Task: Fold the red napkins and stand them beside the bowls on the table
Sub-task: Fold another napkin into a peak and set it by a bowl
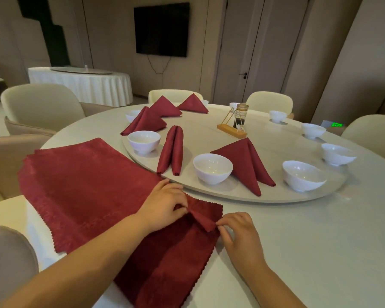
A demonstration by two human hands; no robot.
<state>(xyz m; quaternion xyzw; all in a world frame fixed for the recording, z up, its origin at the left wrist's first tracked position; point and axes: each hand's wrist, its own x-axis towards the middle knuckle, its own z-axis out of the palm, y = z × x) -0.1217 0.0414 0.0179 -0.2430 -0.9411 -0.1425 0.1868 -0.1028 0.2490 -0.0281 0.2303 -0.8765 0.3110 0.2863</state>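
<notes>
A red napkin (171, 258) lies flat on the white table (309, 241) in front of me, its far right corner turned up into a small fold. My left hand (165, 203) pinches that fold from the left and my right hand (238, 232) pinches its tip from the right. A stack of flat red napkins (82, 185) lies to the left. On the turntable (209, 134) a folded napkin (247, 165) stands beside a white bowl (212, 167), and another folded napkin (172, 150) stands beside a second bowl (143, 141).
More folded napkins (162, 107) and small white bowls (302, 175) ring the turntable. A wooden stand with a glass jar (236, 121) sits near its middle. Cream chairs (40, 105) surround the table; another clothed table (82, 83) stands behind.
</notes>
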